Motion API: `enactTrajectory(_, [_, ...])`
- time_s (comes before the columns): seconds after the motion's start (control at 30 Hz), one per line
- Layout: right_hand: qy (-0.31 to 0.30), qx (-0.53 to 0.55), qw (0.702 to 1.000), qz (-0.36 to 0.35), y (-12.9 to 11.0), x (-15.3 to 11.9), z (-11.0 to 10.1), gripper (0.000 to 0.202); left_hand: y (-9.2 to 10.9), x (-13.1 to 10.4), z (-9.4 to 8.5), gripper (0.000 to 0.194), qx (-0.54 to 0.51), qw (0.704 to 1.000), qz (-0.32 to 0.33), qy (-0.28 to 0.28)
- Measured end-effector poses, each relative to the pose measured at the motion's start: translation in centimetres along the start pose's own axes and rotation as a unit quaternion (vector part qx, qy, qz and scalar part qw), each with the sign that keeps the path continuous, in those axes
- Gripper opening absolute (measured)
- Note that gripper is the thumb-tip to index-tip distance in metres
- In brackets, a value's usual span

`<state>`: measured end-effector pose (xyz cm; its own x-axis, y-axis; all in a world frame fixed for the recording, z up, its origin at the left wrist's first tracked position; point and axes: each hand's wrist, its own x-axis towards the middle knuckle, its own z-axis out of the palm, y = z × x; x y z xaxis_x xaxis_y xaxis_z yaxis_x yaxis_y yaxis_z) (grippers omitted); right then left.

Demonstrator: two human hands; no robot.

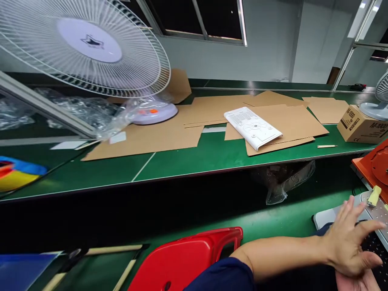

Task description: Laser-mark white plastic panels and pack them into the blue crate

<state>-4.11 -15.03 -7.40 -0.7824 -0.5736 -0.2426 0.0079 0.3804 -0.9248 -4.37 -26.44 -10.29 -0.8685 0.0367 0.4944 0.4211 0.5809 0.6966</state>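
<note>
My left hand point(350, 238) reaches out at the lower right with its fingers spread, and no object shows in it. The forearm comes from a dark blue sleeve. Below its palm, at the bottom edge, part of my right hand point(359, 281) shows close against the left hand; its fingers are mostly hidden or cut off. Just beyond the left fingertips lies a small tool with a pale yellow handle point(375, 195), resting on a perforated metal plate point(365, 198).
A red plastic chair point(184, 258) stands at bottom centre. The green bench point(172, 161) carries cardboard sheets point(212, 109), a white printed sheet point(253, 127), a cutter-like strip point(327, 146) and a carton point(360, 125). A large white fan point(91, 40) looms upper left. An orange machine part point(376, 163) sits right.
</note>
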Motion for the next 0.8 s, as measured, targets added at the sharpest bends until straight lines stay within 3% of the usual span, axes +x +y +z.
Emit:
enactTrajectory(0.07, [0.062, 0.067, 0.996, -0.018, 0.1, -1.1, 0.0, 0.057, -0.6, -1.0, -0.4, 0.093, -0.052, 0.998, 0.027, 0.007])
enactTrajectory(0.13, [0.124, 0.124, 0.984, -0.032, 0.3, -2.1, -0.2, 0.062, -0.9, -2.4, 0.2, 0.092, -0.088, 0.994, 0.058, -0.024])
enactTrajectory(0.27, [0.234, 0.274, 0.933, -0.011, 0.5, -3.3, -0.1, 0.065, 0.4, -5.0, 3.2, 0.124, -0.158, 0.976, 0.127, -0.075])
enactTrajectory(0.3, [0.249, 0.323, 0.913, -0.005, 0.7, -3.4, 0.1, 0.063, 1.1, -5.6, 4.0, 0.126, -0.193, 0.965, 0.162, -0.076])
enactTrajectory(0.37, [0.239, 0.377, 0.895, -0.020, 1.5, -3.7, 0.6, 0.062, 2.5, -6.8, 5.5, 0.110, -0.288, 0.935, 0.199, -0.058])
enactTrajectory(0.43, [0.228, 0.392, 0.891, -0.021, 2.9, -4.3, 1.4, 0.067, 3.3, -8.1, 6.3, 0.084, -0.395, 0.908, 0.140, -0.017])
enactTrajectory(0.5, [0.236, 0.381, 0.894, -0.010, 4.6, -5.1, 2.6, 0.065, 3.0, -9.1, 6.8, 0.070, -0.453, 0.891, 0.030, 0.013])
enactTrajectory(0.57, [0.257, 0.377, 0.890, -0.020, 6.3, -5.6, 3.9, 0.065, 1.7, -9.6, 6.9, 0.065, -0.415, 0.910, -0.018, 0.018])
enactTrajectory(0.67, [0.319, 0.380, 0.868, -0.024, 8.0, -5.7, 5.1, 0.063, -0.8, -9.6, 6.7, 0.057, -0.275, 0.961, 0.016, -0.021])
enactTrajectory(0.8, [0.385, 0.380, 0.841, 0.029, 8.5, -5.3, 4.2, 0.073, -2.6, -9.5, 5.5, 0.032, -0.196, 0.974, 0.064, -0.090])
